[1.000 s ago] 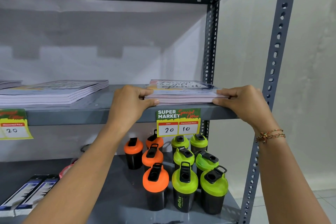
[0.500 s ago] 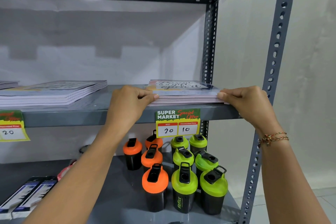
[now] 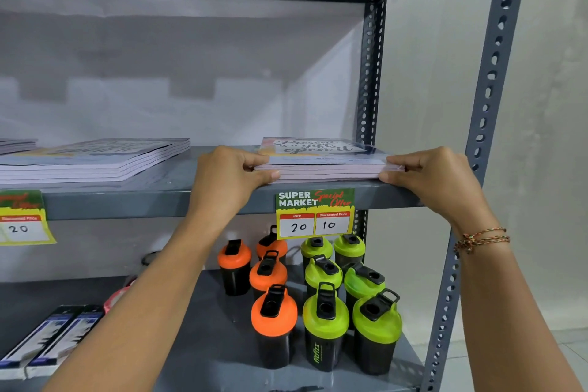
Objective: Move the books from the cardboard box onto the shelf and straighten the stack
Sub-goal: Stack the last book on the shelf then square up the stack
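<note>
Here both hands [image 3: 222, 178] [image 3: 436, 181] flank the stack [image 3: 324, 162]; shakers [image 3: 324, 325] below.

A far-left book pile [image 3: 16, 145] and the left price tag [image 3: 22, 218] are cut by the edge; boxes [image 3: 41, 344] run off bottom-left. The red item [image 3: 119, 294] hides behind the left arm.

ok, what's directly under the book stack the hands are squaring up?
The book stack lies flat on the grey shelf, above the price tag. Left hand and right hand grip its ends. The shelf surface beneath it is covered.
</note>
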Available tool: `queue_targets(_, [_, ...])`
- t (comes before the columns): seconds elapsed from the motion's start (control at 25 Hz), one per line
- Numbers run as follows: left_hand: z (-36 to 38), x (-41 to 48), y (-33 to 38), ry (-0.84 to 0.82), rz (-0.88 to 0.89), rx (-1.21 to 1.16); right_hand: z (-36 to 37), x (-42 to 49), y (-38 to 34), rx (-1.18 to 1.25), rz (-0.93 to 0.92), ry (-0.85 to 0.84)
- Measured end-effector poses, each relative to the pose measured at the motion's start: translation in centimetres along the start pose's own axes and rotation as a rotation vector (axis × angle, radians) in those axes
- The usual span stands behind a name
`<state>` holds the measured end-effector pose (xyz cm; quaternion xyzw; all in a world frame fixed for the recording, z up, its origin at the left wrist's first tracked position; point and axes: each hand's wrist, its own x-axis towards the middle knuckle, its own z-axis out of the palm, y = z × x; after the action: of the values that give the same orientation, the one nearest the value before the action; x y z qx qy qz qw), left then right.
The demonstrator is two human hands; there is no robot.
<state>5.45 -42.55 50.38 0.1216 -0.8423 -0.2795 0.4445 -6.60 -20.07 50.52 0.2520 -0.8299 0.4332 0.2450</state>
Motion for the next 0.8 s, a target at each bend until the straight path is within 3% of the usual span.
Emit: queue_targets(0.8, [0.7,-0.2,-0.2,0.119,0.041,0.032,0.4,1.6,0.8,0.003,-0.047,-0.055])
